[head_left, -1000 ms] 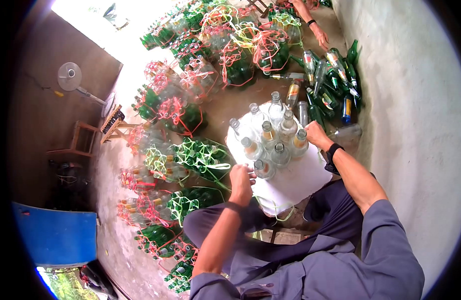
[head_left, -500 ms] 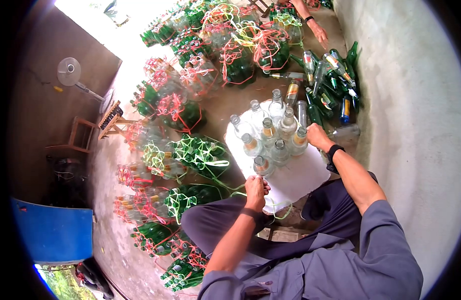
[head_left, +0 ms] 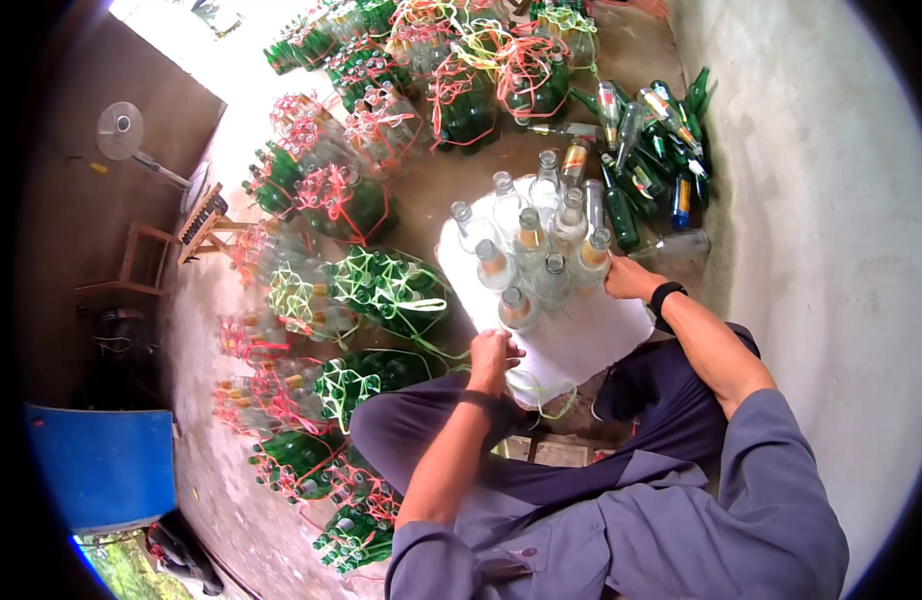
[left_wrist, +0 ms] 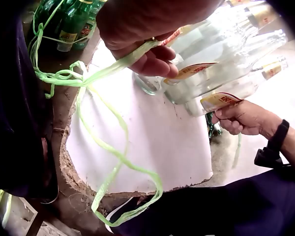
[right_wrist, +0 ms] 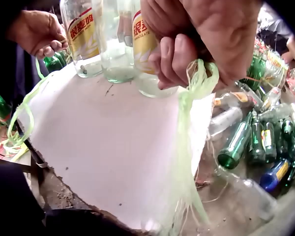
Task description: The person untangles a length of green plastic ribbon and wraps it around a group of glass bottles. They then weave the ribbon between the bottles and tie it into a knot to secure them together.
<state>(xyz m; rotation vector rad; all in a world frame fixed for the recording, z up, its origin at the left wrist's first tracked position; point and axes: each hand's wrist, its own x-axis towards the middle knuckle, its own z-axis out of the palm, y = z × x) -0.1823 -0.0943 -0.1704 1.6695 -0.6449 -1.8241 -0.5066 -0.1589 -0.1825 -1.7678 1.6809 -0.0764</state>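
Clear glass bottles (head_left: 554,285), several with yellow-and-red labels, stand upright in a tight cluster on a white-topped board (head_left: 581,345). At the cluster's near left side, my left hand (head_left: 492,360) pinches a pale green plastic strip (left_wrist: 115,64) between thumb and fingers. From there the strip runs to a knotted tangle, and a loose loop hangs over the board's near edge. My right hand (head_left: 633,279) is right beside the bottles on the other side, fingers curled round a frayed length of green strip (right_wrist: 187,132) that trails down over the board's edge. The bottles hide the far side of the cluster.
Loose green, clear and blue bottles (head_left: 649,165) lie piled on the floor by the wall (head_left: 801,200). Bundles of bottles (head_left: 391,290) tied with red and green strips fill the floor to the left. Another person's hand (head_left: 649,7) shows at the top edge.
My left hand has moved round toward the near side of the cluster, then slightly back left. My right hand stays by the bottles. The other person's arm has mostly left the view.
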